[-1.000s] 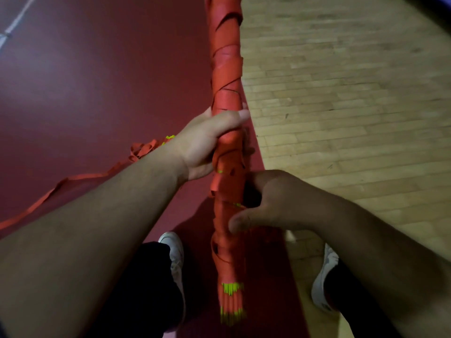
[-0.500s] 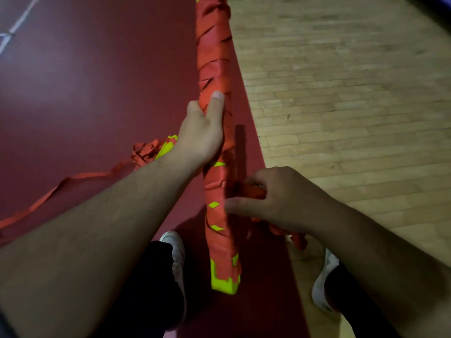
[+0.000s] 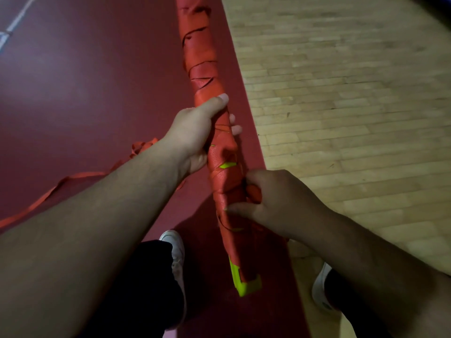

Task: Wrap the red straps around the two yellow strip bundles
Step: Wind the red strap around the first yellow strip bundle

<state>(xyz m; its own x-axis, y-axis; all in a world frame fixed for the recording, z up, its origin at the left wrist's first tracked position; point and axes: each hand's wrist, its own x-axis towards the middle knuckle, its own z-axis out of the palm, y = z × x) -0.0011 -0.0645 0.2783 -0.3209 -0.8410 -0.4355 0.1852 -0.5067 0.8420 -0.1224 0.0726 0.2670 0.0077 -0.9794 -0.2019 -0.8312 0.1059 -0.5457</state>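
A long bundle of yellow strips [image 3: 224,184] is held up in front of the person, running from the top edge of the view down to a point between the feet. A flat red strap [image 3: 203,57] is wound around it in overlapping slanted turns, and it covers nearly all of the length in view. Yellow shows only as a small patch [image 3: 227,165] near the middle of the bundle and as the bare bottom end [image 3: 244,281], so this wrap looks close to done, with the last turns and the end left to finish.

The left hand [image 3: 195,137] grips the bundle above that patch, with the thumb laid along the front and the fingertips showing round the far side. The right hand [image 3: 275,203] sits just below, on the bundle's right side. Its fingers are curled and pinch a fold of strap [image 3: 253,191], while the thumb presses on the wrapped face.

Only one bundle can be counted. The second one named in the task is not visible, so its state cannot be judged. To the left of the bundle, one loose length of red strap [image 3: 80,176] trails over the dark red floor covering [image 3: 73,81], with a bunched part [image 3: 141,146] nearer the bundle. Whether it joins the wound strap cannot be told. Two hands and two white shoes are visible, one shoe [image 3: 174,250] lower left of the bundle and one [image 3: 321,291] lower right. Pale wooden floorboards [image 3: 341,93] lie to the bundle's right.
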